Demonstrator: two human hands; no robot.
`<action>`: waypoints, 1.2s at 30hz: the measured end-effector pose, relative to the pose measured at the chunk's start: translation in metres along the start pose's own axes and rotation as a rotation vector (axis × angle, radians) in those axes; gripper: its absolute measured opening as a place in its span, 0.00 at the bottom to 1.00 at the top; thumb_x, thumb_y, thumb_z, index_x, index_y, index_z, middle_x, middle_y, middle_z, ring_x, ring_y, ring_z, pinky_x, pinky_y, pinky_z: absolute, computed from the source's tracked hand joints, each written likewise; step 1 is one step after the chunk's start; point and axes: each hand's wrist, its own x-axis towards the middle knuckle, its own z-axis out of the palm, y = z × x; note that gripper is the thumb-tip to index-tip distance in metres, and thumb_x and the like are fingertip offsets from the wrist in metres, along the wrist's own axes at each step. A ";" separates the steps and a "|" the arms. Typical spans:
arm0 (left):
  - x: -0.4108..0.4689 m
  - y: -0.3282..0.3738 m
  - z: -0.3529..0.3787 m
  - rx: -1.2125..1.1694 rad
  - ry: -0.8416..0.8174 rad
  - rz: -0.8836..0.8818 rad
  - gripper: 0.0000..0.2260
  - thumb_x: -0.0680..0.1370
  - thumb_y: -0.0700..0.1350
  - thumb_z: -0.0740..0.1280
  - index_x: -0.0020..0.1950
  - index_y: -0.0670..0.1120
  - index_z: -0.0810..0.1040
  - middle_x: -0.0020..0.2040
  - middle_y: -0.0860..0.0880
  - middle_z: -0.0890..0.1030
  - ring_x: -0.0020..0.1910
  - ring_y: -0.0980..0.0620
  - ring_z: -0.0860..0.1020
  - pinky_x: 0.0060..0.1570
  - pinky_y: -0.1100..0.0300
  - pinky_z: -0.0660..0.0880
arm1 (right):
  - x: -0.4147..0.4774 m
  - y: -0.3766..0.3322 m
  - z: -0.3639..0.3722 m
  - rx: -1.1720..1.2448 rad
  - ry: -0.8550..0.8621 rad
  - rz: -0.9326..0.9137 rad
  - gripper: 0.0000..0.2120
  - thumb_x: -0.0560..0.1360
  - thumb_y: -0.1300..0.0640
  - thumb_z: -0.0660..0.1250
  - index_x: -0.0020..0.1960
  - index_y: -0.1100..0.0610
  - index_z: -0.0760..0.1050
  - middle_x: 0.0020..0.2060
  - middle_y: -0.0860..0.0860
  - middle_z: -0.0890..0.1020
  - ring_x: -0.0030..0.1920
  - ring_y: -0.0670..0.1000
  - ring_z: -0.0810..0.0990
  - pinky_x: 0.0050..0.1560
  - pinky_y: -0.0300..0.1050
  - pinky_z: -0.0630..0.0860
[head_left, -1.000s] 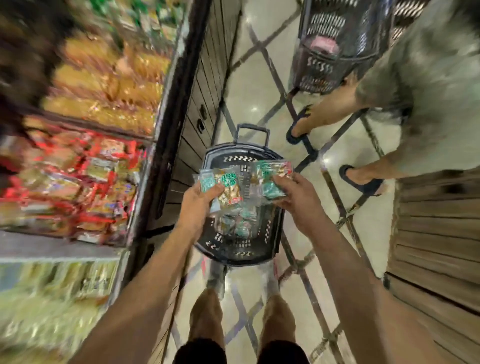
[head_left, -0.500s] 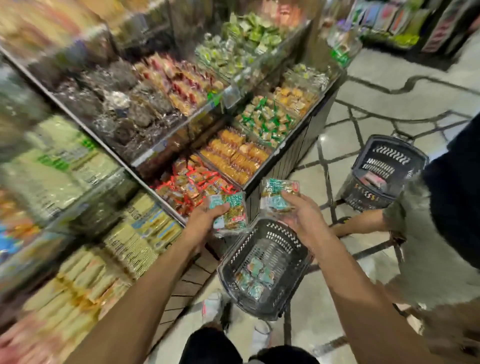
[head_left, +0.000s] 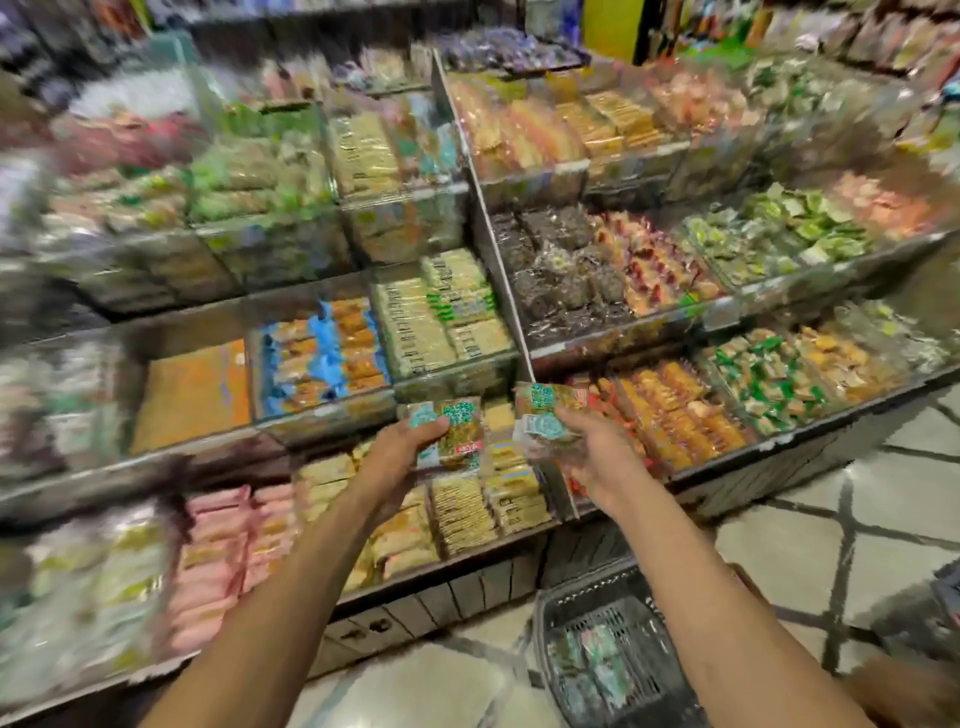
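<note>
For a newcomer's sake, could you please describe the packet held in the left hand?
Before the tiered snack display, two hands are raised. The left hand grips a clear snack packet with teal-green labels; unlike the second packet in the right hand, it bears a small red label low down.

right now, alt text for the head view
A person's left grip holds a green-labelled snack packet, the right grip a second packet, before tiered snack bins. A black basket stands on the tiled floor below.
</note>
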 end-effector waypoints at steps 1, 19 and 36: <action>-0.007 0.005 -0.022 -0.024 0.031 0.014 0.09 0.80 0.46 0.73 0.54 0.42 0.87 0.54 0.42 0.87 0.43 0.49 0.85 0.37 0.61 0.78 | 0.001 0.003 0.021 -0.018 -0.035 0.006 0.19 0.80 0.55 0.72 0.66 0.64 0.78 0.52 0.58 0.88 0.45 0.56 0.87 0.40 0.45 0.82; -0.105 0.038 -0.365 -0.239 0.360 0.126 0.14 0.79 0.42 0.73 0.60 0.34 0.81 0.54 0.37 0.86 0.42 0.45 0.85 0.38 0.56 0.83 | -0.024 0.110 0.378 -0.199 -0.382 0.073 0.16 0.78 0.55 0.74 0.63 0.59 0.81 0.53 0.55 0.87 0.48 0.53 0.85 0.41 0.45 0.79; -0.078 0.056 -0.520 -0.271 0.590 0.095 0.14 0.82 0.46 0.71 0.59 0.36 0.82 0.56 0.39 0.86 0.49 0.43 0.85 0.41 0.55 0.80 | 0.044 0.163 0.562 -0.382 -0.552 0.179 0.42 0.61 0.43 0.86 0.69 0.54 0.75 0.65 0.52 0.82 0.63 0.58 0.83 0.68 0.57 0.77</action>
